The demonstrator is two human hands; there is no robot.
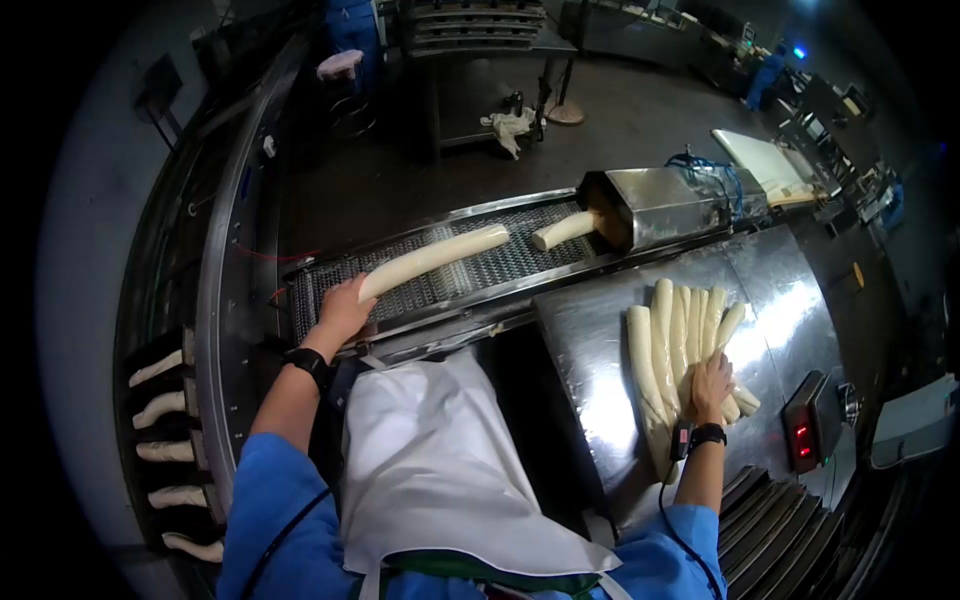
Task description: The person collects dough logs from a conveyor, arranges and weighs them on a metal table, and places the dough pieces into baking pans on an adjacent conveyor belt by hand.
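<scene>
A long pale dough roll (435, 258) lies along the mesh conveyor (400, 285). My left hand (346, 306) is closed round its near left end. A second, shorter-looking roll (565, 230) sticks out of the metal housing (665, 205) on the same belt. On the steel table (590, 350) to the right, several dough rolls (665, 340) lie side by side, fanned out at their far ends. My right hand (712, 385) rests on the right part of this group; its fingertips are partly lost against the dough.
A scale with a red display (803, 435) stands at the table's right. Trays holding dough pieces (165, 452) line the far left. Behind the conveyor are a rack (475, 25), a round stool (340, 65) and a person in blue (352, 30). Another person (765, 78) is farther off.
</scene>
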